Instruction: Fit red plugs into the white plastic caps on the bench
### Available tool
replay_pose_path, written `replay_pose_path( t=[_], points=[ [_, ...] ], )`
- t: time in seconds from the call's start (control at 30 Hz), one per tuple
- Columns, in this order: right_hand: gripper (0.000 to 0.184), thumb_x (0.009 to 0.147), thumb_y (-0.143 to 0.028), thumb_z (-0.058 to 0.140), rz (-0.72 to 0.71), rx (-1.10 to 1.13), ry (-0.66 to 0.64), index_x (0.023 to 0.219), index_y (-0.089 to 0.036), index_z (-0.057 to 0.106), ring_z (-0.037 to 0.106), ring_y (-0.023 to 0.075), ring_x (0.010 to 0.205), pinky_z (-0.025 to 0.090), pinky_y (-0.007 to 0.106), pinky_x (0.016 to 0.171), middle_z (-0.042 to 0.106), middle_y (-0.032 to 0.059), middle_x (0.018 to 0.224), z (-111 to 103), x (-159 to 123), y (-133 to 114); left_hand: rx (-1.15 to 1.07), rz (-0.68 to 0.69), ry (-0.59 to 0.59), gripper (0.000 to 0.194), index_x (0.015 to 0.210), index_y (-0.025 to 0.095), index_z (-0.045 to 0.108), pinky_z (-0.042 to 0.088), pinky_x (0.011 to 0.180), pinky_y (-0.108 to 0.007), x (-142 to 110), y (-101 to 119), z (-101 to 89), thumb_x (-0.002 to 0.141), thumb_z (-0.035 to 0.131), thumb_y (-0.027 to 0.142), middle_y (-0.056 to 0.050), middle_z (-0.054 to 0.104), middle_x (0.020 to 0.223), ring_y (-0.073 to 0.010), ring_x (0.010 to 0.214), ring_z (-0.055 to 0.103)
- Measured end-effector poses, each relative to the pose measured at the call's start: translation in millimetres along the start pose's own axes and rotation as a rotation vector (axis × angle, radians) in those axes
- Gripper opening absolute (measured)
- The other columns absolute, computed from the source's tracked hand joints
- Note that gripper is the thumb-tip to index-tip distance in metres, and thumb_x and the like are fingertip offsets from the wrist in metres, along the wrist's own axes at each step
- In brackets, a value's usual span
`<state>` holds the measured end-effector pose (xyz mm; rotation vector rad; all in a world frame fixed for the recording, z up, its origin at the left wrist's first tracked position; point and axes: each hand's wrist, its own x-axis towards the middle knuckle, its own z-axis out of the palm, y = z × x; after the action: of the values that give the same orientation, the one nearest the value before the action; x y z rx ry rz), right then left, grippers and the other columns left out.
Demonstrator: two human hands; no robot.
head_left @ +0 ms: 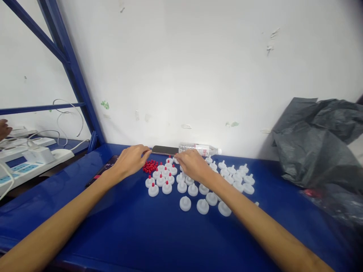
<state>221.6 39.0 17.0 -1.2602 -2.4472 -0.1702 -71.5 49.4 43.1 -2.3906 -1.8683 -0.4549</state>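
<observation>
Several white plastic caps (203, 206) lie spread on the blue table (127, 234). Those on the left of the group, such as one cap (153, 189), have a red tip on top. A small heap of red beads (150, 166) sits just behind them. My left hand (131, 160) rests beside the red heap, fingers curled together toward it; whether it holds a bead is hidden. My right hand (193, 165) lies over the far caps, fingers bent and pinched at a white cap (176, 160).
A dark phone (164, 150) and a lying water bottle (200, 149) sit against the white wall. A second phone (105, 168) lies under my left wrist. Grey plastic bags (317, 151) fill the right. Power strips (31, 156) and another person's hand (4, 128) are at the left.
</observation>
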Motion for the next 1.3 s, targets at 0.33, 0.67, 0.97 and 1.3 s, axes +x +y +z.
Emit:
replay_pose_path(
  t=[0.33,0.67,0.97,1.3],
  points=[
    [0.071,0.112,0.000,0.053,-0.032,-0.017,-0.067,0.159,-0.035,0.092,0.090,0.0353,0.146,0.067,0.052,0.127,0.096,0.0096,0.159,6.1,-1.7,12.5,-0.178,0.142,0.074,0.043,0.139,0.021,0.103,0.070,0.115,-0.045,12.8,-24.1,19.9,0.120,0.064,0.022,-0.017,0.095,0.127,-0.0348,0.114,0.088],
    [0.064,0.107,-0.002,0.054,-0.087,-0.010,-0.129,0.145,-0.034,0.096,0.094,0.0323,0.134,0.068,0.045,0.121,0.100,0.0093,0.145,10.2,-5.8,11.6,-0.203,0.065,0.049,0.048,0.135,0.023,0.102,0.073,0.098,-0.039,12.0,-24.2,23.9,0.119,0.057,0.024,-0.011,0.085,0.108,-0.0295,0.095,0.085],
    [0.065,0.107,-0.002,0.062,-0.103,0.010,-0.080,0.152,-0.035,0.095,0.093,0.0301,0.142,0.070,0.042,0.123,0.097,0.0101,0.158,12.5,-6.5,11.4,-0.094,-0.009,-0.001,0.051,0.125,0.017,0.102,0.070,0.103,-0.042,8.9,-17.4,16.8,0.119,0.052,0.007,-0.020,0.090,0.130,-0.0323,0.105,0.089],
    [0.067,0.112,-0.007,0.060,-0.104,-0.012,-0.104,0.168,-0.031,0.087,0.091,0.0340,0.150,0.069,0.048,0.128,0.084,0.0141,0.180,18.0,-8.8,14.0,0.075,-0.133,-0.110,0.028,0.122,0.019,0.096,0.069,0.103,-0.044,-2.6,-19.9,2.2,0.112,0.071,0.013,-0.022,0.097,0.121,-0.0409,0.120,0.093]
  ],
)
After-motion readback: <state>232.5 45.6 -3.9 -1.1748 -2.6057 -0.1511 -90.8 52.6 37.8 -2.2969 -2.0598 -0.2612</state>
